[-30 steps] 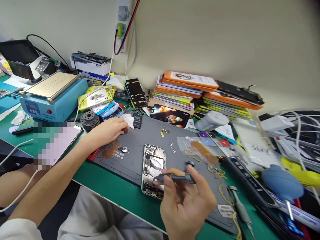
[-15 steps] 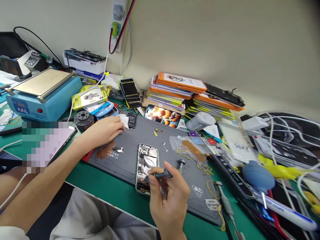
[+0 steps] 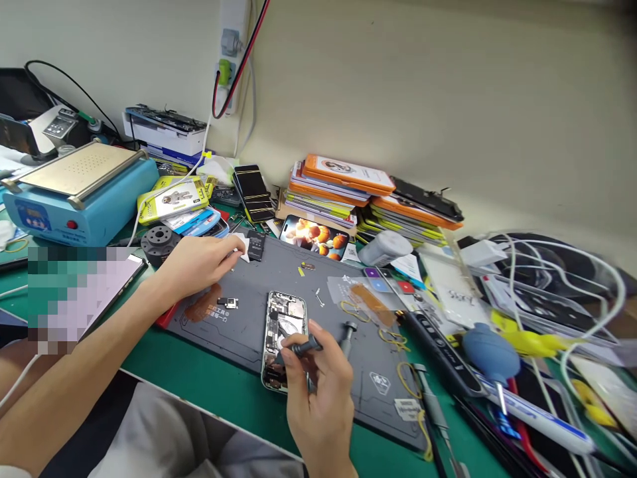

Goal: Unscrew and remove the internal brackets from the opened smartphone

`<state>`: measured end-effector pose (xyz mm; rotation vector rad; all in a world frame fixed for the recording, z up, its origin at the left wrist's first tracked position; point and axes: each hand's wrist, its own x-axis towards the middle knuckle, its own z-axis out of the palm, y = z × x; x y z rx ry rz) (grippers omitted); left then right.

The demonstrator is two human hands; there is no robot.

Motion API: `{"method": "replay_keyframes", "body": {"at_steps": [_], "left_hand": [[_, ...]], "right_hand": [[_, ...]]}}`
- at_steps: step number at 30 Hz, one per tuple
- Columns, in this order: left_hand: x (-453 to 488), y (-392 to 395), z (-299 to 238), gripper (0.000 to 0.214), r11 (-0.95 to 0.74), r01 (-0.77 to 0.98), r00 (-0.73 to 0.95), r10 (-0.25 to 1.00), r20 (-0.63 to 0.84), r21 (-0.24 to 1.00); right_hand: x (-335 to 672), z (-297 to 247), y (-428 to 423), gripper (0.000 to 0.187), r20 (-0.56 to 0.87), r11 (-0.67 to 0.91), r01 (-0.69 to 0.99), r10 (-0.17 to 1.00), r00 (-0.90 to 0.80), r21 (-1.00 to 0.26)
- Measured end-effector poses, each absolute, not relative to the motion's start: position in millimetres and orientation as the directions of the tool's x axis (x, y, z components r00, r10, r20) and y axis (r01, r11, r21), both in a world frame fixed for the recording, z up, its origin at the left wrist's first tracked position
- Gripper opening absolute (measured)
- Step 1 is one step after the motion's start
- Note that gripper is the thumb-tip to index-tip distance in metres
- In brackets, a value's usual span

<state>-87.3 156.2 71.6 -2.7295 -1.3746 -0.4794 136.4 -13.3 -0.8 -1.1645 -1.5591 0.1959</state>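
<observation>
An opened phone (image 3: 273, 325) lies on the grey repair mat (image 3: 219, 338), its inner parts exposed. My right hand (image 3: 323, 385) is closed round a dark grey screwdriver (image 3: 304, 346), held slantwise over the phone's lower half; fingers hide part of the phone. At the mat's back left, my left hand (image 3: 212, 259) has its fingers curled together beside a white scrap of tissue (image 3: 244, 247) and a black phone battery (image 3: 255, 245). Whatever those fingers pinch, if anything, is hidden. A small phone part (image 3: 228, 303) rests between the hands. Behind my right hand stands another screwdriver (image 3: 348, 335).
A blue heating plate machine (image 3: 84, 199) is at left, near a lit phone screen (image 3: 104, 292). Boxes (image 3: 343, 182) are stacked against the wall, with a phone showing a bright picture (image 3: 313, 238) in front. A blue air blower (image 3: 490, 352), tools and cables crowd the right.
The view has shifted slightly, so the bench sits further left. My right hand and screwdriver have come a little nearer the phone. My left hand stays beside the tissue.
</observation>
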Motion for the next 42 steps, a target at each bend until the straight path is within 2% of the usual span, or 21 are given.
{"method": "replay_keyframes", "body": {"at_steps": [3, 8, 14, 17, 21, 24, 26, 29, 32, 37, 42], "left_hand": [[-88.0, 156.6, 71.3, 0.029, -0.598, 0.796, 0.548, 0.779, 0.303, 0.097], [-88.9, 156.4, 70.6, 0.029, -0.609, 0.785, 0.531, 0.756, 0.381, 0.114], [-90.4, 156.5, 73.7, 0.031, -0.614, 0.764, 0.435, 0.717, 0.545, 0.197], [-93.7, 148.0, 85.8, 0.025, -0.664, 0.709, 0.403, 0.657, 0.637, 0.236], [-97.1, 108.1, 107.7, 0.017, -0.646, 0.677, 0.204, 0.625, 0.754, 0.352], [-89.9, 66.6, 105.6, 0.016, -0.6, 0.629, 0.157, 0.721, 0.675, 0.495], [-79.0, 44.6, 90.7, 0.019, -0.574, 0.561, 0.24, 0.803, 0.546, 0.597], [-58.9, 27.7, 59.3, 0.022, -0.395, 0.517, 0.267, 0.917, 0.295, 0.759], [-43.1, 24.8, 35.4, 0.022, -0.29, 0.487, 0.36, 0.926, 0.113, 0.824], [-37.7, 24.3, 22.9, 0.015, -0.34, 0.495, 0.416, 0.901, 0.125, 0.8], [-46.7, 20.4, 18.1, 0.02, -0.449, 0.455, 0.464, 0.857, 0.226, 0.769]], "right_hand": [[135.8, -0.8, -12.4, 0.049, 0.677, 0.5, 0.59, 0.727, 0.11, -0.634], [136.3, -2.5, -8.4, 0.056, 0.768, 0.573, 0.659, 0.641, 0.009, -0.487], [137.0, 0.9, -9.0, 0.053, 0.743, 0.638, 0.567, 0.666, -0.066, -0.521], [137.1, -0.7, -11.1, 0.051, 0.732, 0.612, 0.582, 0.68, -0.04, -0.536], [136.7, -2.9, -9.9, 0.05, 0.736, 0.613, 0.588, 0.676, -0.044, -0.528], [136.3, -1.7, -8.2, 0.05, 0.741, 0.647, 0.557, 0.667, -0.084, -0.52], [136.6, -0.6, -8.7, 0.051, 0.732, 0.653, 0.541, 0.675, -0.097, -0.53], [138.3, -0.6, -10.9, 0.054, 0.725, 0.65, 0.543, 0.68, -0.104, -0.532], [140.5, -1.5, -12.6, 0.058, 0.747, 0.654, 0.557, 0.659, -0.085, -0.513], [142.4, -1.6, -12.6, 0.053, 0.734, 0.636, 0.571, 0.674, -0.085, -0.518], [143.0, -1.9, -13.5, 0.056, 0.724, 0.61, 0.565, 0.689, -0.031, -0.556]]}}
